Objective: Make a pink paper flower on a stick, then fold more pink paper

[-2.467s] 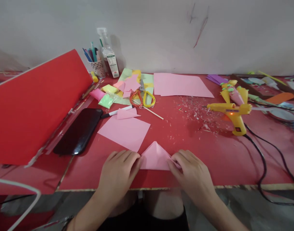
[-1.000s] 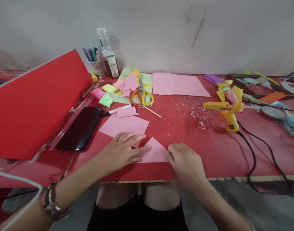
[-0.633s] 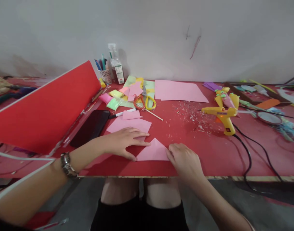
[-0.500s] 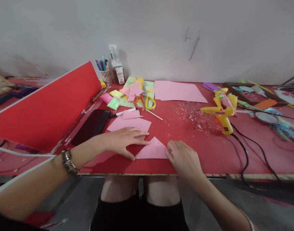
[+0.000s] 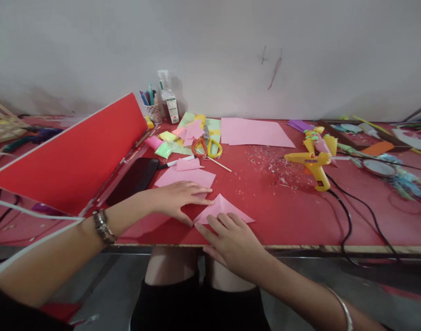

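Note:
A pink paper folded into a triangle [image 5: 220, 206] lies flat near the table's front edge, its point facing away from me. My right hand [image 5: 229, 236] rests over its lower edge, fingers stretched toward the left corner. On the left side, my left hand [image 5: 181, 200] lies with fingers spread, thumb by that same corner and fingertips near the sloping side. Under and beyond my left hand is another pink sheet [image 5: 193, 177], with a small rolled pink piece [image 5: 188, 164] and a marker [image 5: 175, 162] on it.
A yellow glue gun [image 5: 312, 165] with a black cable lies to the right, beside scattered shavings [image 5: 274, 168]. Scissors [image 5: 206, 146], a black phone [image 5: 134, 180], a leaning red board [image 5: 82, 151], pink sheets [image 5: 256, 132], a bottle [image 5: 170, 103] and a pen cup [image 5: 152, 112] stand around.
My right hand has moved left from the triangle's right corner, along its lower edge toward the left corner, and its fingers have straightened. My left hand has stayed nearly in place.

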The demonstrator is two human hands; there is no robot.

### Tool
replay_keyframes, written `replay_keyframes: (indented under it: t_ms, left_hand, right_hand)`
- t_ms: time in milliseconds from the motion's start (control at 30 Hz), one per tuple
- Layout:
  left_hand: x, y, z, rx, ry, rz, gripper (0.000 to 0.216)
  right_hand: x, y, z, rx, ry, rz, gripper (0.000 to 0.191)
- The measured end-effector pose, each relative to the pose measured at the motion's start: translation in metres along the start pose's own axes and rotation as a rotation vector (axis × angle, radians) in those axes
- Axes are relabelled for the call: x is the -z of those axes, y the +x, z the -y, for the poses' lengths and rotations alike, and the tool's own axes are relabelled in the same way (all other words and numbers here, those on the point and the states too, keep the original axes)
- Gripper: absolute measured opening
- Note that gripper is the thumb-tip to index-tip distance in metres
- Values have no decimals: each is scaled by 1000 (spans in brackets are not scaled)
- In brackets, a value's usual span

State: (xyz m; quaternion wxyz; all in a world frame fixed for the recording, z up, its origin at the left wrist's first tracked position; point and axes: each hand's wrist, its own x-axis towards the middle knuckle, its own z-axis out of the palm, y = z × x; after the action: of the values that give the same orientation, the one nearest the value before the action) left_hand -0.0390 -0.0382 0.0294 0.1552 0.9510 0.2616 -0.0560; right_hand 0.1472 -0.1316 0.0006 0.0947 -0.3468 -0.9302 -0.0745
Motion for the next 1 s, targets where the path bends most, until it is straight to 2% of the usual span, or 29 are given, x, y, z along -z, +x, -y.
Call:
replay_keyframes:
  t_ms: [200,433,633,833,1000]
  left_hand:
    - [1,0,0,22,18,56,61]
    - [4,0,-4,38,25,75,60]
    - [5,1,-4,50,27,170,66]
    - [5,0,-4,80,20,202,66]
    - [7,1,-7,100,9,215,66]
  right_hand:
    - [4,-6,-6,-78,32,11,33]
    - [7,-34,-26,-170,28,-91,25]
    - [7,-56,-36,-238,-16,-168,25]
    - [14,-66,-42,-297,-8,-142,24]
    - [16,-69,-39,-286,-63,-154,28]
